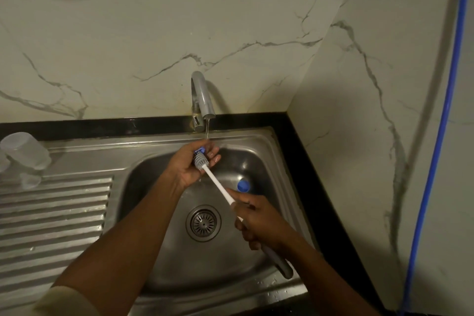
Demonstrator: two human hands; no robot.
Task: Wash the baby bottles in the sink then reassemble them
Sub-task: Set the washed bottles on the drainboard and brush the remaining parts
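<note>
Steel sink (266, 145) set in black counter (304, 154), ridged drainboard (51, 213) at left; marble-veined wall (154, 33) behind and at right, blue hose (436, 161) down right wall. Tap (202, 95) runs thin stream. Left hand (188, 165) under stream, fingers curled round small blue bottle part (201, 149); grey head of brush (218, 182) against it. Right hand (259, 223) fingers wrapped round brush handle over basin. Blue cap (243, 185) in basin near drain (203, 222). Clear bottles (24, 150), blurred, on drainboard far left
</note>
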